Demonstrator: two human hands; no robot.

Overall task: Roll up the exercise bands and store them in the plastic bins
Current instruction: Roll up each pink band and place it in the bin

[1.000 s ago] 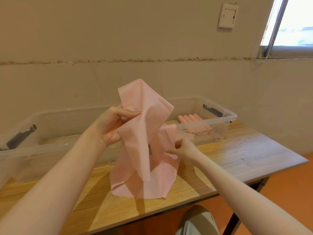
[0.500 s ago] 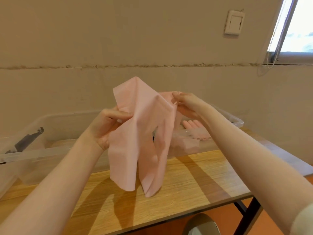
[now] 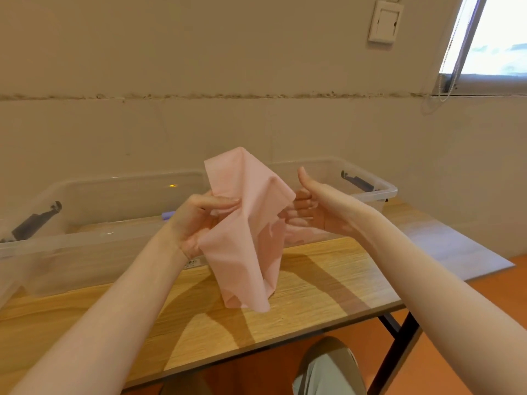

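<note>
Since half a second ago, both hands have dropped lower and the right hand (image 3: 316, 212) has shifted off the top fold to the side. Flatten the thin pink exercise band (image 3: 245, 223), aloft over the wooden worktop (image 3: 313, 295) before the clear plastic bins (image 3: 94, 223), then roll. Left hand (image 3: 199, 220) fingers pinch it; right fingers curl at its edge, thumb raised.

- We see our two forearms bare from wrist to elbow, with no sleeves on them.
- Our left hand (image 3: 199, 223) and right hand (image 3: 316, 209) wear no gloves, rings or watch.
- Our knee (image 3: 328, 369), below the table's near edge, is covered in pale grey-green trouser cloth.
</note>
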